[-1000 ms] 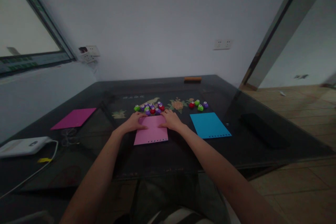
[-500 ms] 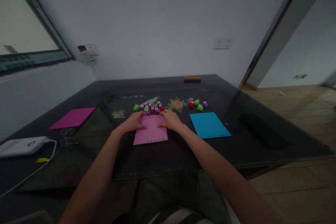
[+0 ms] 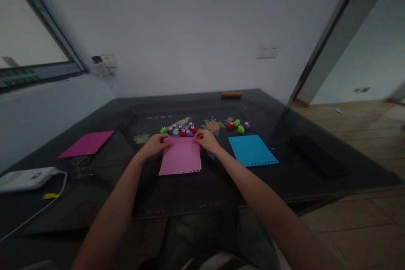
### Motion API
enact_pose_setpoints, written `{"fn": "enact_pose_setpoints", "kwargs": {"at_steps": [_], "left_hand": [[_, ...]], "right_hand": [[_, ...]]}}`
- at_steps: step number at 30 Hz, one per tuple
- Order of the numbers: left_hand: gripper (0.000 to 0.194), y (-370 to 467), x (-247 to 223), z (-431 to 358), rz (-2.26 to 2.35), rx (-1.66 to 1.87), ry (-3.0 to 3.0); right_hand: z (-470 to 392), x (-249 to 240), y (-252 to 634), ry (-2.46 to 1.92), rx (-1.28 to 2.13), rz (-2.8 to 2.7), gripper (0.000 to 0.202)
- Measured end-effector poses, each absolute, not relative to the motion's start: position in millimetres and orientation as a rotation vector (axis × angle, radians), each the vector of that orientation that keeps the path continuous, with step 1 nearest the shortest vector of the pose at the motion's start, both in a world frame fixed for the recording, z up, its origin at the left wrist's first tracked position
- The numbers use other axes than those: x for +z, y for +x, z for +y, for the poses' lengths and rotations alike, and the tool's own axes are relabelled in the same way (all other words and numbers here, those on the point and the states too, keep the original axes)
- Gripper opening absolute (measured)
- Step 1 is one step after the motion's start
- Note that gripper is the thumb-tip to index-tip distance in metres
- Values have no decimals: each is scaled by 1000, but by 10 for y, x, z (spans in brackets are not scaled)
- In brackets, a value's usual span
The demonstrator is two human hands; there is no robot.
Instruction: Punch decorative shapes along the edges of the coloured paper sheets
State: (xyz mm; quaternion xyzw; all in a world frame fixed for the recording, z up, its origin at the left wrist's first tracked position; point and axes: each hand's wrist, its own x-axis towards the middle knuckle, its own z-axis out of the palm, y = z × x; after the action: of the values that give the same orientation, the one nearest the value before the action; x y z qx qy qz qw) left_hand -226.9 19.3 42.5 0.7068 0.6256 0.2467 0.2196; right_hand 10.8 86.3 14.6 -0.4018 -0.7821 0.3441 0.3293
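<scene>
A pink sheet of paper [image 3: 181,158] with punched holes along its near edge is in front of me. My left hand [image 3: 155,144] grips its far left corner, thumb on top. At the far right corner, my right hand [image 3: 205,140] pinches the paper between thumb and fingers. A pale strip shows along the sheet's right edge; whether it is a second layer I cannot tell. Just beyond the paper sits a cluster of small red, green and purple eyeball toys [image 3: 182,133]. Several more such toys [image 3: 241,129] stand beyond a blue sheet of paper [image 3: 253,151] to the right.
On the left lie a magenta sheet [image 3: 87,143], clear glasses [image 3: 81,168] and a white device [image 3: 28,178] with a cable. A long black object [image 3: 316,156] rests at the right of the dark table [image 3: 209,194]. An orange-brown bar [image 3: 231,94] lies at the back edge.
My right hand has gone from lying over the pink paper to pinching its far right corner. The paper has shifted slightly, and a pale strip now shows at its right edge.
</scene>
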Motion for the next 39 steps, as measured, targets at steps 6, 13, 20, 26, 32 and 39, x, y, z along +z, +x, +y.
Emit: {"fn": "enact_pose_setpoints", "kwargs": {"at_steps": [6,13,20,26,32,39], "left_hand": [[36,-2277,524,166,1674,936,1795],[37,-2284,598,136,1730,1158,1696],[48,-2229,518,178,1584,1383,1422],[45,-2068,375,195,1230,1347,1169],[34,-1941,270,167,1257,1039,1281],[33,-1942,272,169,1308,1008,1441]], "right_hand": [[898,163,101,-924,1269,-1800,9],[874,169,87,-830,1503,-1799,10],[848,205,99,-862,1467,-1750,7],[936,223,142,-779,1425,-1608,16],[942,306,223,-770,1336,-1532,28],[887,354,232,-710,1327,-1508,33]]}}
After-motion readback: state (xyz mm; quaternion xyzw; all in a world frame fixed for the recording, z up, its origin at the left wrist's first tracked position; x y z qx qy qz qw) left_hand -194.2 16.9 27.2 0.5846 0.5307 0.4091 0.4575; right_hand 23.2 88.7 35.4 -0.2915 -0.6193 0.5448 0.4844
